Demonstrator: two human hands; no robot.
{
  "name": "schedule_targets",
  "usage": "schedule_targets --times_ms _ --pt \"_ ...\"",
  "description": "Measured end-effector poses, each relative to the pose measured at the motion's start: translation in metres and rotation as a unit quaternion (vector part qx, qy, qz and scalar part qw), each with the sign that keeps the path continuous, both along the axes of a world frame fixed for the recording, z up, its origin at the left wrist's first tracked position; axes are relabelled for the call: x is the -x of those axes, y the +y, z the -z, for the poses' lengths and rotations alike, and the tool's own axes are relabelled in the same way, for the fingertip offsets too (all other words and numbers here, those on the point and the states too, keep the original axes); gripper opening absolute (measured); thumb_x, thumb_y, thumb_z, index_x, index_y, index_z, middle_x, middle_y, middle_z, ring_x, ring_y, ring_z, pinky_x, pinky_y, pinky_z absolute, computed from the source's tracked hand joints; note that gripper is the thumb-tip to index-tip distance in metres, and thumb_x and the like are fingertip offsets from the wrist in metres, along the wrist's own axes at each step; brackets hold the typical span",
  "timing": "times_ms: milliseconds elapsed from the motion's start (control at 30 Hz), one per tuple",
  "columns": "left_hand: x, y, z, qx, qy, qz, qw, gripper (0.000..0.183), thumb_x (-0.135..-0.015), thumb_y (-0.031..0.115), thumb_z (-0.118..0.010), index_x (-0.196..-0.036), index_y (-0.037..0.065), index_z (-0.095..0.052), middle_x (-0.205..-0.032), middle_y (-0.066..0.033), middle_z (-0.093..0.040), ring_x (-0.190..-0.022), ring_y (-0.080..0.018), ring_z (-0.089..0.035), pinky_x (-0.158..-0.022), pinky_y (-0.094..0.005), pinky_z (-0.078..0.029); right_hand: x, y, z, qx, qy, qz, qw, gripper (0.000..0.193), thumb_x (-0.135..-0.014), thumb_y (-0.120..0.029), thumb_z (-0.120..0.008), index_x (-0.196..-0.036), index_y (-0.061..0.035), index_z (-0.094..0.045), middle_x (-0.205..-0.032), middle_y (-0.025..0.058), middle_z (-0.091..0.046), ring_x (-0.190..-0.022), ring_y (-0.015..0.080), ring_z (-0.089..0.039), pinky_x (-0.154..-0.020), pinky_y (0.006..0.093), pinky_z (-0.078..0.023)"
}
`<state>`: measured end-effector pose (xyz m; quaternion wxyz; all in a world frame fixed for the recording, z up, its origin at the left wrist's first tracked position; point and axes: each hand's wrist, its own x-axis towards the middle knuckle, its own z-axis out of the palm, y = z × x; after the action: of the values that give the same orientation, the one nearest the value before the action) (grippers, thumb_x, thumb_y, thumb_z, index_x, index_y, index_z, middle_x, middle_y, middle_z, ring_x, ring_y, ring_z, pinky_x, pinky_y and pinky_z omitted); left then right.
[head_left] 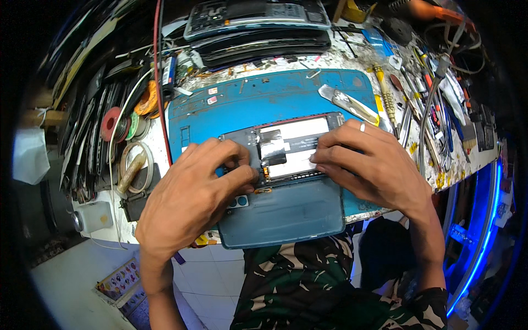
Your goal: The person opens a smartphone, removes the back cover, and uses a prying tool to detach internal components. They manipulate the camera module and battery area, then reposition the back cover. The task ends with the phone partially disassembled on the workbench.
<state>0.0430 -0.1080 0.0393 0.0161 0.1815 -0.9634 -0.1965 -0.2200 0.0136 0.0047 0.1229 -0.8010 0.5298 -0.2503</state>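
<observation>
An opened phone (291, 144) lies on a blue work mat (220, 122), its inside facing up. Its white battery (300, 164) is partly covered by black film. My left hand (199, 192) is closed at the phone's left end, thumb and curled fingers on it. My right hand (373, 165) wears a ring and grips around the right end, fingertips pressed together at the battery. A dark blue-green back cover (283, 214) with camera holes lies just below the phone, at the table's front edge. My fingers hide both ends of the phone.
Stacked phone parts (258, 41) stand at the back. A clear-handled tool (349, 104) lies on the mat's right, near several hand tools (429, 99). Leaning panels, wire spools (113, 124), a tape roll (137, 165) and a small bottle (93, 217) are at left. A red cable (159, 82) crosses there.
</observation>
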Motion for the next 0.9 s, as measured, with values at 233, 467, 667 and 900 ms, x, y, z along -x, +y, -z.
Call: schedule_targets --times_ms 233,467,667,900 --pt "-0.001 -0.003 -0.006 0.042 0.000 0.040 0.998 0.021 -0.078 0.016 -0.076 -0.098 0.009 -0.077 -0.109 -0.0065 -0.064 -0.102 -0.0268 -0.061 -0.089 -0.0390 -0.048 0.011 0.014 0.004 0.010 -0.055 0.023 0.998 0.024 -0.081 -0.004 -0.079 -0.104 -0.0059 -0.071 -0.106 0.0068 -0.069 -0.094 0.0255 -0.066 -0.080 0.0385 -0.053" --pt "-0.026 0.033 0.006 0.052 0.049 -0.094 0.993 0.069 -0.065 0.047 -0.089 -0.120 0.009 -0.074 -0.132 -0.0187 -0.062 -0.122 -0.0404 -0.058 -0.105 -0.0555 -0.046 0.027 0.022 0.001 0.069 -0.027 0.167 0.983 0.023 -0.084 -0.003 -0.078 -0.106 -0.0037 -0.072 -0.105 0.0093 -0.070 -0.095 0.0292 -0.067 -0.087 0.0407 -0.053" --pt "-0.033 0.067 0.026 0.033 0.027 -0.081 0.996 0.116 -0.051 0.056 -0.096 -0.148 0.011 -0.052 -0.153 -0.0250 -0.047 -0.143 -0.0468 -0.043 -0.119 -0.0644 -0.029 0.026 0.012 0.004 -0.021 0.017 0.276 0.961 0.031 -0.087 -0.011 -0.077 -0.116 -0.0054 -0.069 -0.124 0.0138 -0.065 -0.114 0.0337 -0.062 -0.096 0.0435 -0.050" --pt "-0.045 0.086 0.036 0.038 0.095 -0.137 0.985 0.097 -0.056 0.044 -0.097 -0.140 0.015 -0.059 -0.147 -0.0228 -0.053 -0.138 -0.0441 -0.050 -0.117 -0.0661 -0.033 0.026 0.012 -0.008 0.049 0.056 0.197 0.978 0.044 -0.086 -0.022 -0.081 -0.123 -0.0048 -0.066 -0.129 0.0140 -0.064 -0.119 0.0348 -0.060 -0.101 0.0444 -0.049"
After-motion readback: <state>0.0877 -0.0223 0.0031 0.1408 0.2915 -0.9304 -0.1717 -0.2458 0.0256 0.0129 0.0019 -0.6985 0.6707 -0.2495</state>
